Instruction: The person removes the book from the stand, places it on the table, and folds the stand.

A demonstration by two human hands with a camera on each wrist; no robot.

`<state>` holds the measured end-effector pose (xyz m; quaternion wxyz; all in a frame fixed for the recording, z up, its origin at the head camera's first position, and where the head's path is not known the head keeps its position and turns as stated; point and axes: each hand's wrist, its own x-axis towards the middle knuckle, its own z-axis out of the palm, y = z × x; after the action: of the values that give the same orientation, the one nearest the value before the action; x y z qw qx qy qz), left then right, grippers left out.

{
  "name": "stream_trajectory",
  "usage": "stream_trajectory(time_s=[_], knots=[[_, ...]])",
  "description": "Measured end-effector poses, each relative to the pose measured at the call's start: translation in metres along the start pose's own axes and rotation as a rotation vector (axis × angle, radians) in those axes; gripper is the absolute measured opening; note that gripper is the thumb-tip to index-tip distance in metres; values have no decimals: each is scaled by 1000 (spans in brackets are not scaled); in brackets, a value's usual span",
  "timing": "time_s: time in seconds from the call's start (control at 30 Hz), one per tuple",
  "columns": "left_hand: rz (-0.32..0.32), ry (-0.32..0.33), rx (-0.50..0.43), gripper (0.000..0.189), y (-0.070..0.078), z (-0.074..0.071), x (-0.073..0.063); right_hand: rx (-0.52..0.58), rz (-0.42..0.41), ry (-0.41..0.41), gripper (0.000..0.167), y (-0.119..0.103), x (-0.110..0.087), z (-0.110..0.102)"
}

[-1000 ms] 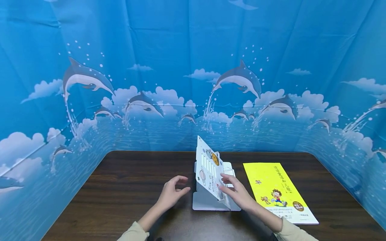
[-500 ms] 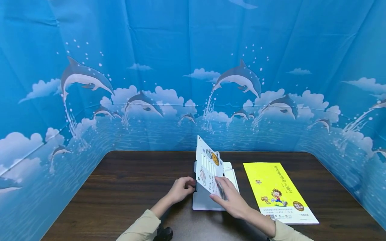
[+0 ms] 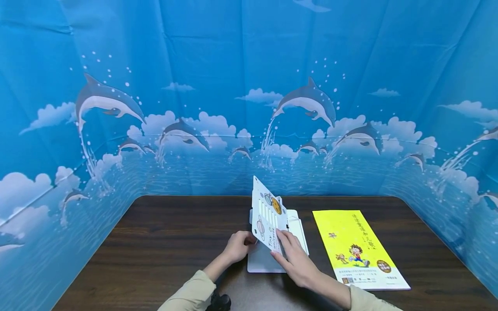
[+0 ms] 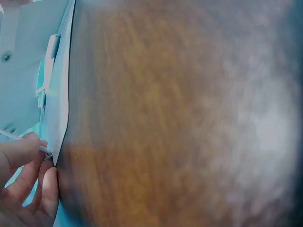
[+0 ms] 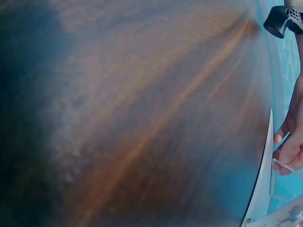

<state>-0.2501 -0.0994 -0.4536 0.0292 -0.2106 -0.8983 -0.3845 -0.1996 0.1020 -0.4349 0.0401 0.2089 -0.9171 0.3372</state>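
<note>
A white book stand (image 3: 268,216) with planets and "Tiny universe" printed on its tilted panel stands mid-table on a flat base (image 3: 264,262). At its left side, my left hand (image 3: 236,247) reaches in behind the panel's lower edge, fingertips partly hidden there. In the left wrist view, its thumb and fingers pinch a thin white rod (image 4: 43,149) beside the base edge. The right wrist view also shows this rod (image 5: 285,165) in the left fingers. My right hand (image 3: 298,262) rests on the panel's lower right, fingers extended over the print and thumb spread along the near edge.
A yellow book (image 3: 358,246) with a cartoon child on its cover lies flat right of the stand. Dark wood tabletop (image 3: 163,250) spreads around them. A blue dolphin curtain (image 3: 218,86) encloses the back and sides. A black wrist device (image 3: 219,302) sits by the left sleeve.
My left hand has moved right from beside the stand to pinch the rod. My right hand has moved left onto the lower panel, and the ledge that stuck out there no longer shows.
</note>
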Motion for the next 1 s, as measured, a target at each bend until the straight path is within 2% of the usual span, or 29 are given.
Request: stream_trajectory(time_s=[0.13,0.37,0.5,0.67,1.0], knots=[[-15,11,10,9,0,2,0,-4,-2,16,59,0,-1,3],[53,30,-16,7,-1,1,0,72,1,81,53,1,-5,6],[45,28,-51,4,-1,0,-1,135,-23,140,48,2,-6,7],[26,30,-39,5,-2,1,-1,219,-12,187,46,4,-8,8],[22,39,-22,6,-1,3,-1,336,66,181,46,5,-12,4]])
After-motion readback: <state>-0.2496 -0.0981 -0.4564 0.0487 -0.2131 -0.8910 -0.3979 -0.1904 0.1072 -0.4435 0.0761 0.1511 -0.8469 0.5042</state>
